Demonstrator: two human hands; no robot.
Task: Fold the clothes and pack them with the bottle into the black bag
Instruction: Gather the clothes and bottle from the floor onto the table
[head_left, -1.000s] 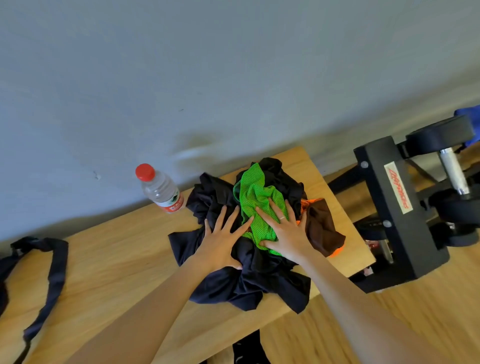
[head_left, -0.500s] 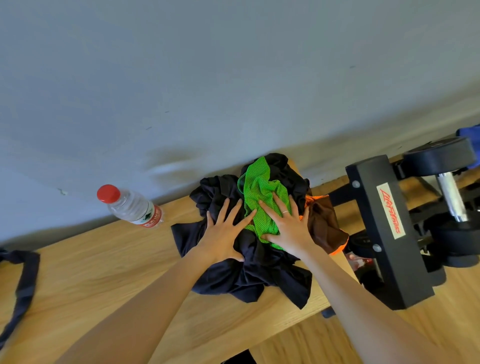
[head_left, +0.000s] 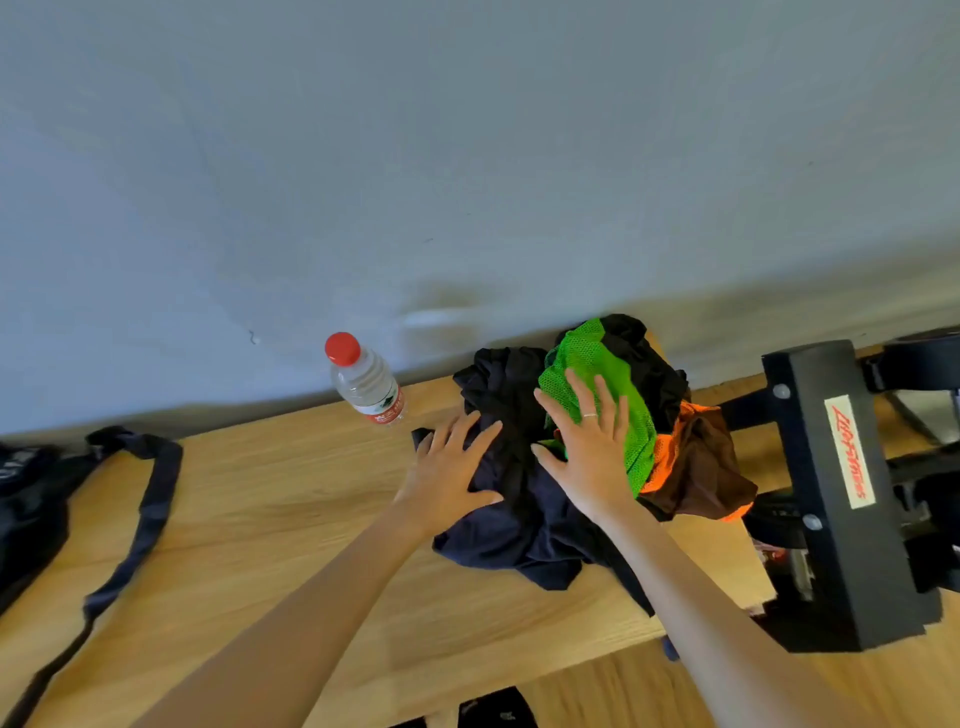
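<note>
Both hands flat on the clothes pile (head_left: 540, 525) right of centre, a crumpled heap on the pale wood-grain table (head_left: 260, 525). Left hand (head_left: 449, 470) lies fingers straight and spread on the soft dark navy cloth, grasping nothing. Right hand (head_left: 592, 457), a ring on one finger, presses with splayed straight fingers on the bright green mesh (head_left: 597, 364), its weave full of tiny holes; nothing clenched there either. An orange and brown piece (head_left: 696, 467) bunches at the pile's right edge, hanging over the table's end. The bottle (head_left: 366, 382), clear plastic with a round red cap, stands just left of the pile against the grey wall (head_left: 467, 156). Black bag (head_left: 26, 499) slumps at the far left edge, its long flat strap (head_left: 150, 499) trailing across the wood. Far right, a blocky black rack (head_left: 841, 493) with a labelled upright sits close by the table's end
</note>
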